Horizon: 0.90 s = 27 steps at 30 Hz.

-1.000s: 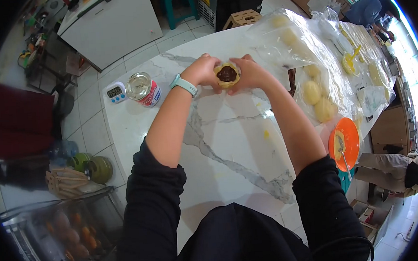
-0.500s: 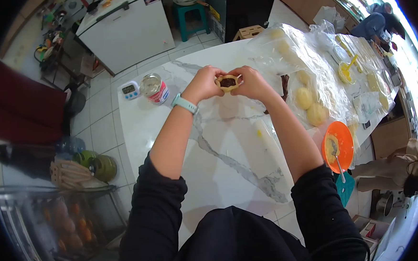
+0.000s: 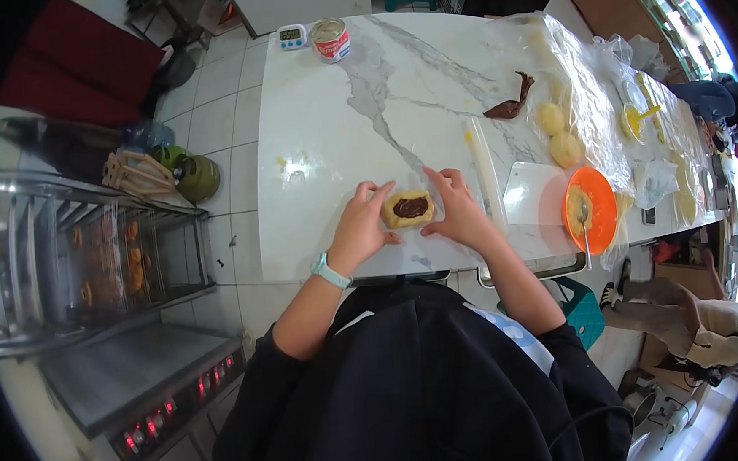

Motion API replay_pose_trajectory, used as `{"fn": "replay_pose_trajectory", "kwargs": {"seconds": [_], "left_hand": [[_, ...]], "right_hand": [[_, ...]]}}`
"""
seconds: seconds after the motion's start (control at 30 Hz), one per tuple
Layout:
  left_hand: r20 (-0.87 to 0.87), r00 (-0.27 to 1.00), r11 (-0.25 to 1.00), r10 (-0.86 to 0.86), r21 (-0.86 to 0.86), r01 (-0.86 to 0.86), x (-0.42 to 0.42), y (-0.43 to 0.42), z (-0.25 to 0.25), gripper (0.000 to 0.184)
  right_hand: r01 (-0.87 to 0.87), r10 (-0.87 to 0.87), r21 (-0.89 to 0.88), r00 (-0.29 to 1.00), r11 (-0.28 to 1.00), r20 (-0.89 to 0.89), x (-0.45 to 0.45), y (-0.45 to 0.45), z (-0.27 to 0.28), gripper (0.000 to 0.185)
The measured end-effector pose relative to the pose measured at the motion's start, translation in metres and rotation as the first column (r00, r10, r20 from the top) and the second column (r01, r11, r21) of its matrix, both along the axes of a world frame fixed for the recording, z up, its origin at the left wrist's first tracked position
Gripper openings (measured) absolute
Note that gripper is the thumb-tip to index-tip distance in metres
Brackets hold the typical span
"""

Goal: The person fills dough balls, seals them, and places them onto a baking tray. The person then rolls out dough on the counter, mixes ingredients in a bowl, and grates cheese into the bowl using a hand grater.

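A piece of yellow dough [image 3: 421,219] with dark brown filling in its hollow lies on the marble table [image 3: 320,124], near the front edge. Just left of it is my left hand [image 3: 363,224], thumb and fingers spread apart, a teal band on its wrist. On the other side my right hand [image 3: 461,212] is likewise spread around the dough, with nothing in its grasp. Both hands rest close beside the piece. Further back on the right lies a brown filling bag [image 3: 509,106].
An orange bowl [image 3: 591,211] with a spoon stands right, beside a clear scraper sheet [image 3: 531,192]. Dough balls [image 3: 566,148] sit by plastic film. A tin [image 3: 330,42] and timer [image 3: 292,37] are at the back left. Another person [image 3: 687,321] is at the far right.
Both hands have come nearer my body with the dough, which now lies on the table near its front edge. The fingers have opened away from it, and the view has tilted down.
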<state>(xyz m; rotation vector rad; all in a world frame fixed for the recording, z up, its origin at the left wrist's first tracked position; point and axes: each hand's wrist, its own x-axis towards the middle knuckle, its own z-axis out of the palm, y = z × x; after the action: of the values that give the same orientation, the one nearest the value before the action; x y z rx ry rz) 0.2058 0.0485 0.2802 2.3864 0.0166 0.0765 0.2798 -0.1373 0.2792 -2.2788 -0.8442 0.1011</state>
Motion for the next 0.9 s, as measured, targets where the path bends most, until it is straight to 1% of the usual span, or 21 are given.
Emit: {"fn": "replay_pose_trajectory", "kwargs": {"seconds": [0.07,0.1,0.13,0.17,0.2,0.27,0.3,0.33,0.4,0.43,0.47,0.5,0.53,0.57,0.6,0.63,0.67,0.7,0.77,0.8,0.9], "left_hand": [[0.005,1.000,0.999,0.022,-0.026,-0.022,0.004,0.002,-0.018,0.064],[0.020,0.999,0.997,-0.045,-0.056,0.046,0.009,0.002,-0.019,0.064],[0.046,0.993,0.990,-0.109,-0.083,0.113,0.014,0.003,-0.020,0.063],[-0.010,0.997,0.990,-0.080,-0.121,0.079,0.015,0.002,-0.020,0.063],[-0.006,0.997,0.990,-0.077,-0.123,0.076,0.013,-0.002,-0.015,0.063],[-0.013,1.000,0.971,-0.016,-0.238,0.013,0.008,-0.008,-0.004,0.064],[-0.012,1.000,0.971,-0.019,-0.240,0.015,0.008,-0.010,-0.003,0.064],[0.004,1.000,0.979,0.011,-0.205,-0.010,0.007,-0.012,-0.003,0.065],[0.021,0.999,0.984,0.038,-0.172,-0.034,0.003,-0.013,-0.003,0.066],[-0.012,1.000,1.000,0.010,0.029,-0.009,0.005,-0.010,-0.002,0.068],[-0.052,0.999,0.974,-0.010,0.227,0.021,0.006,-0.007,-0.001,0.070],[-0.057,0.998,0.974,-0.013,0.226,0.025,0.008,-0.004,-0.005,0.070],[-0.034,0.993,0.979,-0.109,0.168,0.113,0.012,0.000,-0.010,0.068],[-0.002,0.979,0.972,-0.206,0.114,0.205,0.015,0.002,-0.014,0.065],[-0.001,0.976,0.970,-0.216,0.114,0.214,0.016,0.001,-0.010,0.065],[-0.014,0.983,0.982,-0.181,0.059,0.181,0.016,-0.002,-0.007,0.060],[-0.030,0.989,0.990,-0.144,0.003,0.144,0.017,-0.003,-0.004,0.055],[-0.033,0.989,0.989,-0.146,0.001,0.146,0.016,-0.003,-0.003,0.055],[-0.079,0.990,0.983,-0.119,-0.153,0.106,0.013,-0.002,-0.001,0.046],[-0.080,0.989,0.982,-0.122,-0.153,0.109,0.013,-0.001,-0.002,0.046],[-0.022,0.997,0.979,-0.080,-0.190,0.074,0.011,-0.002,-0.006,0.045]], "right_hand": [[-0.021,0.022,0.004,0.955,1.000,-0.297,0.007,0.002,-0.013,0.077],[-0.074,0.059,-0.038,0.951,0.997,-0.303,0.011,0.006,-0.014,0.069],[-0.080,0.065,-0.040,0.952,0.996,-0.298,0.012,0.006,-0.012,0.069],[-0.070,0.080,0.044,0.949,0.997,-0.304,0.012,0.007,-0.010,0.067],[-0.057,0.095,0.126,0.945,0.990,-0.313,0.010,0.006,-0.007,0.064],[-0.084,0.109,0.106,0.960,0.991,-0.259,0.007,0.006,-0.001,0.064],[-0.106,0.123,0.086,0.970,0.991,-0.210,0.005,0.005,0.001,0.064],[-0.103,0.119,0.084,0.970,0.991,-0.210,0.002,0.004,-0.001,0.064],[-0.147,0.145,0.041,0.989,0.988,0.039,-0.003,0.002,-0.006,0.063],[-0.145,0.144,0.041,0.989,0.989,0.046,-0.002,0.003,-0.005,0.063],[-0.033,0.035,0.038,0.998,0.999,-0.060,-0.002,0.003,-0.004,0.064],[0.081,-0.077,0.020,0.982,0.996,-0.174,-0.005,0.003,-0.004,0.064],[0.087,-0.082,0.018,0.980,0.996,-0.180,-0.006,0.004,-0.005,0.064],[0.007,-0.007,-0.001,0.976,1.000,-0.216,-0.003,0.006,-0.004,0.062],[-0.071,0.064,-0.017,0.966,0.997,-0.250,0.000,0.007,-0.003,0.060],[-0.063,0.057,-0.017,0.967,0.998,-0.247,0.001,0.006,-0.004,0.060],[-0.061,0.072,0.052,0.965,0.997,-0.253,0.002,0.005,-0.006,0.055],[-0.060,0.090,0.121,0.961,0.991,-0.262,0.000,0.004,-0.007,0.050],[-0.054,0.098,0.167,0.957,0.984,-0.271,-0.002,0.003,-0.006,0.046],[-0.048,0.107,0.215,0.955,0.976,-0.275,-0.003,0.002,-0.003,0.043],[0.025,0.022,0.138,0.943,0.990,-0.332,-0.008,0.006,0.007,0.040]]}}
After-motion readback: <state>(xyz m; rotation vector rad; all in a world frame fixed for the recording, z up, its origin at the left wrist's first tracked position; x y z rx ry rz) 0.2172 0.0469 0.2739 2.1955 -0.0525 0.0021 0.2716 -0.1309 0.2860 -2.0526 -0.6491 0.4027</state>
